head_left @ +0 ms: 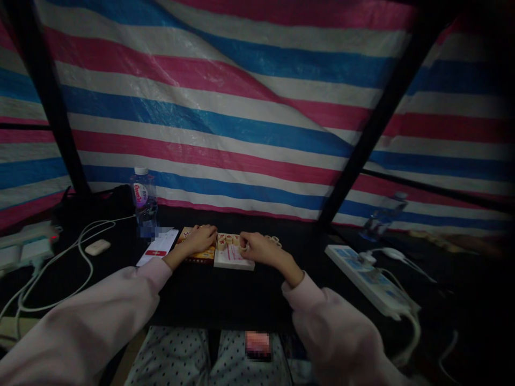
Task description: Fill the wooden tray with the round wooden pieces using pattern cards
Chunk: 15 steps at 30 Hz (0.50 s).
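Left hand (pixel 201 239) rests extended on patterned box (pixel 198 255), at white box's (pixel 233 265) 9 o'clock. Right hand (pixel 258 249) pinches 1 round piece (pixel 243 247), 3 o'clock: likely light, rigid; grip the rim.

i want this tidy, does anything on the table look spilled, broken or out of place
Nothing looks spilled or broken. Only the white cable looks untidy: it sprawls in loose loops on the left of the table, near the small white case.

"What lies on our black table (pixel 225 303)?"
"We see a bottle (pixel 145 206), a paper (pixel 161 246), a white case (pixel 97 246), an orange cover (pixel 203 255), a shallow box (pixel 234 264), round pieces (pixel 276 241) and a power strip (pixel 358 276)."
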### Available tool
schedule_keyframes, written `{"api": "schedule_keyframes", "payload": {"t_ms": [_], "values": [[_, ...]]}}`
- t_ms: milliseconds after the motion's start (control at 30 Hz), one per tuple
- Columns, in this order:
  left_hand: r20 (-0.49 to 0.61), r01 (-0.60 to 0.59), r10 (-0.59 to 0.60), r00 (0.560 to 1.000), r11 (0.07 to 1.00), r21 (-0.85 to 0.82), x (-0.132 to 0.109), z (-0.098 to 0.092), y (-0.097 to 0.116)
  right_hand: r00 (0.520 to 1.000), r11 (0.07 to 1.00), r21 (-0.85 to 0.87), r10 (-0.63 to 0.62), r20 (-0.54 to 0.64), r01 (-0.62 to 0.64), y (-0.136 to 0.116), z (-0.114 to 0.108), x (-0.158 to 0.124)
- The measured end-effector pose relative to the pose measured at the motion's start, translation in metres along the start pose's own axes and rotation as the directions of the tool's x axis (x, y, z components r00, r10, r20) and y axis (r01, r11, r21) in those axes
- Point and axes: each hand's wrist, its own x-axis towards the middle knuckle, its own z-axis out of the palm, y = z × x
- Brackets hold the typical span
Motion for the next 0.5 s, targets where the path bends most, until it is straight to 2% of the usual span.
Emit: {"api": "schedule_keyframes", "payload": {"t_ms": [167,367,500], "values": [[0.003,0.002,-0.002,1.0,1.0,0.0,0.0,-0.001,0.001,1.0,1.0,-0.02,0.018,-0.018,-0.018,-0.004,0.03,0.019],[-0.007,0.01,-0.01,1.0,1.0,-0.012,-0.001,0.0,0.002,0.995,0.984,-0.15,0.089,-0.048,-0.095,-0.011,0.03,0.014],[-0.012,0.004,-0.004,1.0,1.0,-0.01,-0.002,-0.001,0.002,0.994,0.983,-0.162,0.076,-0.079,-0.088,-0.013,0.033,0.015]]}}
